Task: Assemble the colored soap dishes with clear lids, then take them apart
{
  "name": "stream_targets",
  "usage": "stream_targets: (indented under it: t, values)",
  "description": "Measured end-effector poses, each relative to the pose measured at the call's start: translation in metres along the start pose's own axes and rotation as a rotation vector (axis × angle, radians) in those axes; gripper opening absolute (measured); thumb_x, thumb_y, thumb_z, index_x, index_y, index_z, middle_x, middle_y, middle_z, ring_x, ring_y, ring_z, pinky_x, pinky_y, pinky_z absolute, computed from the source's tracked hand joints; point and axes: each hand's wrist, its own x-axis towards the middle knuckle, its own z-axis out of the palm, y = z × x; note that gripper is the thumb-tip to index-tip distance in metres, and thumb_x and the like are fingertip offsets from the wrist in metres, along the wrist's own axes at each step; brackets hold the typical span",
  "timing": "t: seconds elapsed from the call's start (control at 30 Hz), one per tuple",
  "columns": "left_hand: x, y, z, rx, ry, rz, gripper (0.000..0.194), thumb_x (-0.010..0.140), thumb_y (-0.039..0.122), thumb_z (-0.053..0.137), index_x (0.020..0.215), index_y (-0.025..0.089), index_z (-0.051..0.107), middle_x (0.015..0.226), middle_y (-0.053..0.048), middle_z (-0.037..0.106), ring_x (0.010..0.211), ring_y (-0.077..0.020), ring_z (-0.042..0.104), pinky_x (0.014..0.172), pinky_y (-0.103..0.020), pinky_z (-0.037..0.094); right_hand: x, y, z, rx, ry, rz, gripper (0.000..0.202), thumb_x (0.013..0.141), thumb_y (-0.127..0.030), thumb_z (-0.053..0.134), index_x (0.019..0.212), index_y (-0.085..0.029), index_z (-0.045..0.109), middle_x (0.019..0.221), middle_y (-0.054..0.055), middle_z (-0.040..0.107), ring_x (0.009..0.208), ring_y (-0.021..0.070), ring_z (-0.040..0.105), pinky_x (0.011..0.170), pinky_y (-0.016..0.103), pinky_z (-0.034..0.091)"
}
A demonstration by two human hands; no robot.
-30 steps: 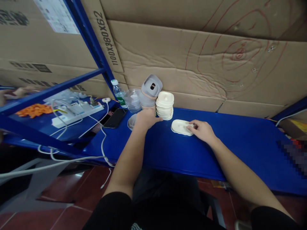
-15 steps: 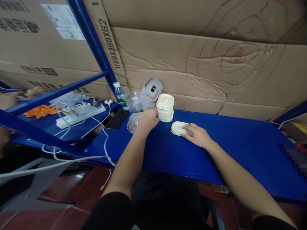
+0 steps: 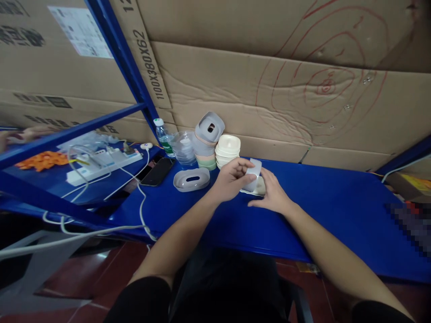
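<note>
My left hand (image 3: 233,179) holds a small translucent greyish piece (image 3: 254,172) upright between thumb and fingers. My right hand (image 3: 274,190) is at the right of that piece, its fingertips at the piece's edge and its thumb apart. Below both hands a cream tray (image 3: 260,185) lies on the blue table, partly covered by them. A stack of cream dishes (image 3: 229,146) stands just behind my left hand. To the left lies a grey oval part (image 3: 201,179) with a slot in it.
Grey, pink and green parts (image 3: 205,148) are stacked by clear plastic cups (image 3: 184,150) and a bottle (image 3: 164,137). A phone (image 3: 158,171), cables and a power strip (image 3: 101,166) are at left. A person's hand shows far left. Cardboard (image 3: 215,76) stands behind.
My left hand has moved right from beside the cream stack and now holds the translucent piece. My right hand has lifted from the cream tray to that piece. The slotted grey part is now uncovered.
</note>
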Motion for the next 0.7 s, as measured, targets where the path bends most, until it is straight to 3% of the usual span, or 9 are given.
stream_targets:
  t: [0.1, 0.23, 0.33, 0.4, 0.57, 0.7]
  values:
    - [0.006, -0.014, -0.001, -0.182, 0.024, -0.1, 0.053, 0.084, 0.054, 0.083, 0.12, 0.021, 0.061, 0.075, 0.005, 0.06, 0.055, -0.0072, 0.049, 0.054, -0.021, 0.037, -0.002, 0.008, 0.001, -0.006, 0.144, 0.044, 0.14, 0.074, -0.084, 0.076, 0.172, -0.028, -0.008, 0.167, 0.024, 0.036, 0.151, 0.0482, 0.041, 0.119, 0.073, 0.039]
    - [0.014, -0.036, -0.012, -0.092, 0.067, -0.229, 0.051, 0.094, 0.054, 0.071, 0.131, 0.021, 0.062, 0.078, 0.002, 0.065, 0.059, -0.0093, 0.052, 0.057, -0.023, 0.04, -0.004, 0.022, -0.01, -0.015, 0.171, 0.093, 0.134, 0.074, -0.085, 0.076, 0.173, -0.032, 0.003, 0.161, 0.021, 0.042, 0.147, 0.047, 0.046, 0.118, 0.07, 0.041]
    - [0.02, -0.053, -0.024, 0.154, 0.099, -0.281, 0.036, 0.1, 0.041, 0.059, 0.125, 0.017, 0.067, 0.092, -0.005, 0.073, 0.077, -0.015, 0.064, 0.073, -0.028, 0.051, -0.004, 0.034, -0.016, 0.001, 0.06, 0.144, 0.124, 0.076, -0.087, 0.071, 0.172, -0.033, 0.015, 0.157, 0.019, 0.046, 0.144, 0.0458, 0.049, 0.118, 0.069, 0.042]
    - [0.021, -0.059, -0.029, 0.383, 0.043, -0.326, 0.033, 0.102, 0.035, 0.051, 0.121, 0.015, 0.069, 0.106, -0.01, 0.076, 0.093, -0.0197, 0.069, 0.087, -0.033, 0.053, -0.004, 0.04, -0.014, 0.026, -0.021, 0.17, 0.118, 0.078, -0.087, 0.068, 0.172, -0.031, 0.021, 0.154, 0.019, 0.047, 0.143, 0.0448, 0.05, 0.118, 0.068, 0.042]
    - [0.011, -0.057, -0.027, 0.978, -0.096, -0.504, 0.048, 0.105, 0.054, 0.045, 0.122, 0.018, 0.071, 0.116, -0.015, 0.078, 0.113, -0.0309, 0.071, 0.097, -0.042, 0.053, -0.006, 0.048, 0.0, 0.066, -0.164, 0.201, 0.116, 0.08, -0.085, 0.068, 0.171, -0.026, 0.025, 0.152, 0.02, 0.048, 0.143, 0.0441, 0.052, 0.119, 0.065, 0.043]
    - [0.007, -0.058, -0.022, 1.167, -0.196, -0.565, 0.046, 0.103, 0.055, 0.048, 0.122, 0.02, 0.071, 0.121, -0.014, 0.078, 0.117, -0.0323, 0.072, 0.097, -0.042, 0.054, -0.007, 0.051, 0.006, 0.036, -0.25, 0.212, 0.118, 0.08, -0.084, 0.068, 0.171, -0.021, 0.026, 0.156, 0.022, 0.047, 0.146, 0.0444, 0.05, 0.12, 0.065, 0.041]
